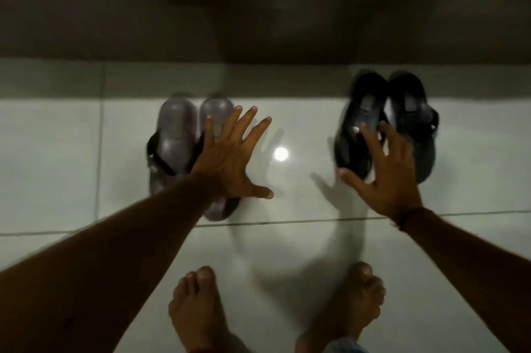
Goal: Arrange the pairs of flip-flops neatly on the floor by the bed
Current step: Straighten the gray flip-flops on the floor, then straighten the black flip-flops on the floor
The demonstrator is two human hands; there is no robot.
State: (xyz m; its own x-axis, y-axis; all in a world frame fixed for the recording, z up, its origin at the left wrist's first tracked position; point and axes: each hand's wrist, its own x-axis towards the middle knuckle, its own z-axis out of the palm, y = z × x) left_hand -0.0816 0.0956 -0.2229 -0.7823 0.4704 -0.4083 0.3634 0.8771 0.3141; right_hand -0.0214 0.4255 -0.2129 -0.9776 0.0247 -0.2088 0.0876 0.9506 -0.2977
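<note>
Two pairs of flip-flops lie on the pale tiled floor [57, 151] in front of the bed. The purple-grey pair [175, 134] with black straps is on the left, its two sandals side by side. The black pair [408, 111] sits on the right, also side by side. My left hand [230, 160] hovers with fingers spread over the right sandal of the purple-grey pair and hides much of it. My right hand [385, 174] is spread above the black pair's left sandal. Neither hand grips anything.
The dark side of the bed [258, 22] runs across the top, casting a shadow onto the floor. My two bare feet [198, 309] stand on the tiles at the bottom. A ceiling light reflects on the floor [281, 153] between the pairs.
</note>
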